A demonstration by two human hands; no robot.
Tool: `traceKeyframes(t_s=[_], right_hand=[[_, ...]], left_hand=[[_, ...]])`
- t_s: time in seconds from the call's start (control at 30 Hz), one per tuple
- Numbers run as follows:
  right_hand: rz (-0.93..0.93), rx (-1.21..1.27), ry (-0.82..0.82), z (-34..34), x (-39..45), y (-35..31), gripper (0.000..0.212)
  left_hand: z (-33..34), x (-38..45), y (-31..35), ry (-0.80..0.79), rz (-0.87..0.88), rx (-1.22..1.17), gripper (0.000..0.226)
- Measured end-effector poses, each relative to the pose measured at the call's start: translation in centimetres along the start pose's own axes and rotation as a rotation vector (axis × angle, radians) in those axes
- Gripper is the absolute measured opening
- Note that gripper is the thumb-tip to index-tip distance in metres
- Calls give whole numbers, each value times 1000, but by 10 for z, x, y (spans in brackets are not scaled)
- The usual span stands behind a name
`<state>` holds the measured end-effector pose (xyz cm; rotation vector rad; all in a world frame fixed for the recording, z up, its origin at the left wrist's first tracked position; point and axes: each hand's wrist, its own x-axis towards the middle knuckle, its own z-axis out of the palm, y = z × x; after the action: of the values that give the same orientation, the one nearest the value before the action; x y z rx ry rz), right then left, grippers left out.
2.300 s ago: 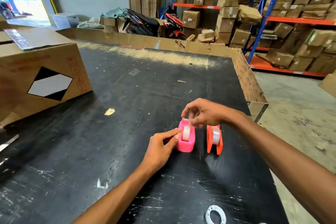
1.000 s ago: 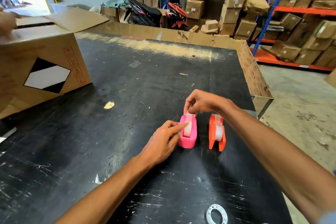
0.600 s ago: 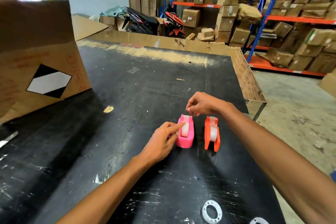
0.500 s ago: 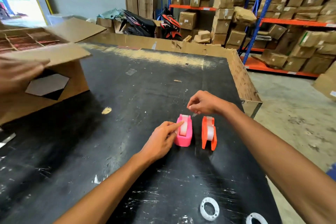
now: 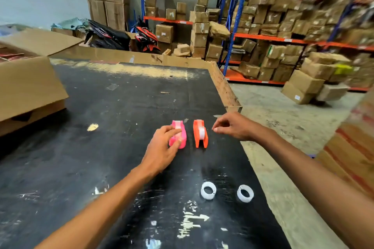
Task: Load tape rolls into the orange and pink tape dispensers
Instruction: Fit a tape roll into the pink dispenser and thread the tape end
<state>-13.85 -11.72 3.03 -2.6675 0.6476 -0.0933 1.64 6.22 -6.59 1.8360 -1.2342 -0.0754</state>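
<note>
The pink tape dispenser (image 5: 180,134) and the orange tape dispenser (image 5: 200,136) stand side by side on the black table (image 5: 101,147), each with a clear tape roll in it. My left hand (image 5: 163,148) rests against the pink dispenser's left side, fingertips touching it. Right of the orange dispenser hovers my right hand (image 5: 232,126), holding nothing, thumb and forefinger loosely pinched and the other fingers curled.
Two white rings (image 5: 208,190) (image 5: 245,193) lie on the table near me. An open cardboard box (image 5: 30,87) stands at the left. A cardboard rim (image 5: 224,91) edges the table's far and right sides. Shelves of boxes (image 5: 283,36) stand beyond; a carton (image 5: 356,147) sits right.
My right hand has let go of the tape at the pink dispenser's front and moved right, past the orange dispenser. My left hand stays on the pink dispenser. The view has tilted down.
</note>
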Motion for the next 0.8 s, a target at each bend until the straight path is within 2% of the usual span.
traceKeyframes(t_s=[0.1,0.2,0.3,0.37,0.47,0.57,0.67,0.8], right_hand=[[78,-14,-66,14,-48,5,15],[156,-32,-140,29,-88,8,20],[238,-30,-188,49,-123,9,40],[255,-62,-160,63,-141,12,53],[226,-154,-74,81,-153,13,45],[199,-156,-2,89,-151,6,35],[141,-133,3,90,-135,-13,33],[47,-83,-3,93,-97,-45,43]], left_hand=[[9,-19,26,-172,92,-55,38],[25,-34,41,-335,139,4,39],[36,-51,54,-420,149,72,50],[42,-62,57,-459,142,139,56],[46,-73,54,-457,146,244,46],[41,-78,46,-418,138,246,39],[20,-79,31,-377,112,236,38],[-26,-75,0,-306,19,261,38]])
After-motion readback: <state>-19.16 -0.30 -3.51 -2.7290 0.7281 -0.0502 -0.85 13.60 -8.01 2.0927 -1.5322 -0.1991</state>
